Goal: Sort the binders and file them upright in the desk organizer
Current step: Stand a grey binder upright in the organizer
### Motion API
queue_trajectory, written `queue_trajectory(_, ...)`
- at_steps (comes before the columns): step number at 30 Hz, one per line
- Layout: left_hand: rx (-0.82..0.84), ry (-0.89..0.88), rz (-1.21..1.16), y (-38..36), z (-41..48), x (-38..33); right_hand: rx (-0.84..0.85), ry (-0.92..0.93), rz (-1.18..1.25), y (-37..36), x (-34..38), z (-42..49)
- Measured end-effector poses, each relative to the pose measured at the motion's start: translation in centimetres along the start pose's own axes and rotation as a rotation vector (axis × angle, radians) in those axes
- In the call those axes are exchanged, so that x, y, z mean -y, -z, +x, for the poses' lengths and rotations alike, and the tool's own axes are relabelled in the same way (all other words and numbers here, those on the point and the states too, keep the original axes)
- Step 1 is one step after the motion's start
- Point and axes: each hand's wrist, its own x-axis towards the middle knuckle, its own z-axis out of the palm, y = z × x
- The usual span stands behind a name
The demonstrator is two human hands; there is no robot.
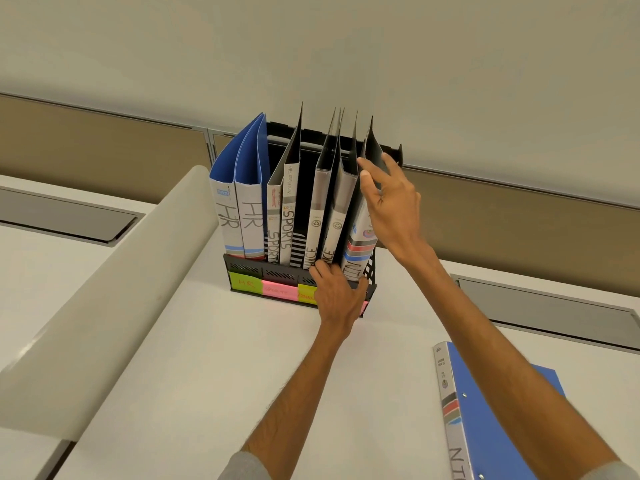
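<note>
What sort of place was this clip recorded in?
Most likely an office workstation: a white desk with recessed grey flaps, a tan partition panel behind it, and a black desk organizer holding binders marked HR and SPORTS above sticky-note labels.

This is an office: a white desk (207,358) with a low divider wall (104,147) behind it, and a file rack (242,268) holding labelled binders (251,216) (HR, SPORTS).

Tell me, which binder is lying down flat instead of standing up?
The blue binder at bottom right. It lies flat on the white desk, while all the others stand upright in the black organizer.
</note>
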Motion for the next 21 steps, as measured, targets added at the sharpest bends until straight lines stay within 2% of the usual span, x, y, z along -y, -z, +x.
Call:
queue_trajectory(11,0.021,-0.020,-0.016,0.4,0.0,0.4,0.079,-0.051,0.036,0.8,0.6,0.0)
queue_trajectory(17,0.063,-0.030,-0.037,0.7,0.0,0.7,-0.066,0.027,0.045,2.0,1.5,0.5)
queue_trajectory(21,0.069,-0.023,0.033,1.0,-0.1,0.2,-0.188,-0.023,0.249,4.8,3.9,3.4)
